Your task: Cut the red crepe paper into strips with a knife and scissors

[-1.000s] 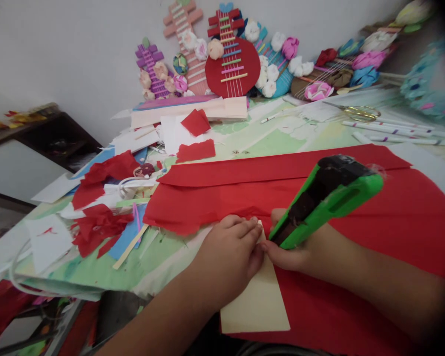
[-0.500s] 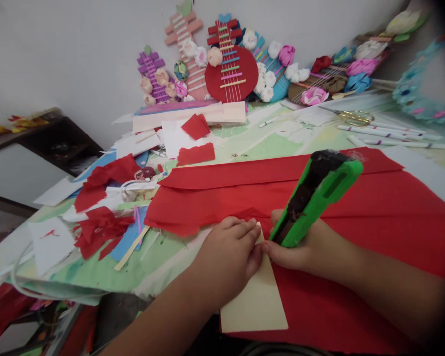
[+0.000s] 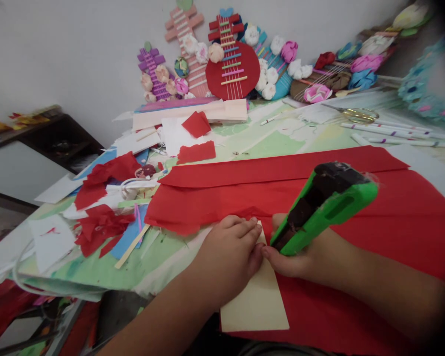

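My right hand (image 3: 300, 257) is closed around a green and black box cutter (image 3: 326, 202). The cutter tilts up and to the right, its lower end close to the right edge of a cream card strip (image 3: 257, 306); its blade is hidden. My left hand (image 3: 232, 259) lies on that strip and presses it down, fingers fairly flat. Both hands nearly touch at the thumbs. Under the card and the cutter spreads red paper (image 3: 311, 306), with a folded red band (image 3: 282, 165) along its far side.
Torn red scraps (image 3: 100, 230), white card pieces (image 3: 52, 242) and a blue piece (image 3: 124, 242) litter the left of the green table (image 3: 96, 277). Gold-handled scissors (image 3: 359, 115) and white sticks (image 3: 393, 129) lie far right. Decorated paper instruments (image 3: 233, 69) lean against the wall.
The upper end of the box cutter has swung to the right and slightly lower. Both hands stay almost in place on the card and paper.
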A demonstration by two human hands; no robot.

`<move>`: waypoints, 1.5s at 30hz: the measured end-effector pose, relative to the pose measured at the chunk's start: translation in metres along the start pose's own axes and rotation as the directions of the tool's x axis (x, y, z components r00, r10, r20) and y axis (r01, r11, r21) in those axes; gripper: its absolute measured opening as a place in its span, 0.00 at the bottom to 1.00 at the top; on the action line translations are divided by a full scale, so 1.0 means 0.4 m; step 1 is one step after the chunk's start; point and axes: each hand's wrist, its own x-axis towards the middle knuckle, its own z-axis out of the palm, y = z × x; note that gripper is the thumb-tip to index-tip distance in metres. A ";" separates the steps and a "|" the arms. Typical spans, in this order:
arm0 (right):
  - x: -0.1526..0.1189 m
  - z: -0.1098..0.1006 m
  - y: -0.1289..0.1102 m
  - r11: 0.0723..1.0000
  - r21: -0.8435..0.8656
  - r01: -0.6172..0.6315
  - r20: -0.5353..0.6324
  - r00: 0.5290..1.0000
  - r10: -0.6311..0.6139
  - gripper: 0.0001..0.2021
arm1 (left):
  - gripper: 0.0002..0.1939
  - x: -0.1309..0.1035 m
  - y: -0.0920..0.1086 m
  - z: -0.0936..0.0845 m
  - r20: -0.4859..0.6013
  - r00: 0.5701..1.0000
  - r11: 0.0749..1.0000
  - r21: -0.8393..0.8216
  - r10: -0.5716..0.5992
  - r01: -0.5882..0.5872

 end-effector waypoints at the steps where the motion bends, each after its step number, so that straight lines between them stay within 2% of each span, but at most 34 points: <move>1: -0.002 0.001 0.001 1.000 -0.008 0.004 0.002 1.000 -0.004 0.07 | 0.11 0.000 0.000 -0.001 0.000 1.000 1.000 -0.005 -0.002 0.002; 6: -0.007 -0.001 -0.008 0.998 -0.053 -0.032 0.022 0.999 0.034 0.05 | 0.11 0.002 0.003 -0.004 -0.012 1.000 1.000 -0.009 -0.008 0.008; 9: -0.004 -0.006 -0.014 1.000 -0.005 -0.008 0.039 0.999 0.008 0.05 | 0.12 0.001 0.003 -0.002 -0.016 1.000 1.000 0.007 0.002 -0.002; 11: 0.001 -0.010 -0.014 0.998 0.067 0.015 -0.004 1.000 -0.015 0.09 | 0.12 -0.001 0.002 0.003 -0.038 0.999 1.000 0.022 0.012 -0.011; 13: 0.006 -0.012 -0.011 0.992 0.126 -0.009 -0.088 0.996 0.020 0.14 | 0.12 -0.003 0.000 0.008 -0.057 0.998 0.999 0.031 0.021 -0.019; 15: 0.010 -0.013 -0.010 0.988 0.149 -0.051 -0.115 0.991 0.068 0.16 | 0.12 -0.004 -0.001 0.012 -0.073 0.997 0.999 0.038 0.027 -0.024; 18: 0.011 -0.013 -0.010 0.992 0.117 -0.040 -0.023 0.999 0.043 0.14 | 0.13 -0.003 -0.002 0.012 -0.079 0.996 0.999 0.041 0.037 -0.034; 21: 0.009 -0.012 -0.011 0.997 0.077 -0.002 0.018 1.000 0.000 0.13 | 0.14 -0.001 -0.001 0.008 -0.072 0.997 0.999 0.041 0.031 -0.028; 27: 0.007 -0.010 -0.005 0.998 0.045 0.052 -0.027 0.998 -0.050 0.14 | 0.14 -0.004 -0.001 0.007 -0.068 0.997 0.998 0.058 0.034 -0.030; 38: 0.007 -0.005 -0.006 0.996 0.019 0.093 -0.017 0.996 -0.092 0.09 | 0.14 -0.001 -0.003 0.003 -0.032 0.999 0.999 0.041 0.033 -0.032; 42: 0.011 -0.006 -0.003 0.997 0.058 0.058 -0.006 0.998 -0.058 0.12 | 0.14 -0.003 -0.003 0.007 -0.043 0.998 0.999 0.037 0.034 -0.032; 45: 0.014 -0.022 -0.001 0.990 0.138 -0.041 -0.108 0.993 0.056 0.15 | 0.13 -0.005 -0.003 0.010 -0.054 0.998 0.999 0.051 0.018 -0.015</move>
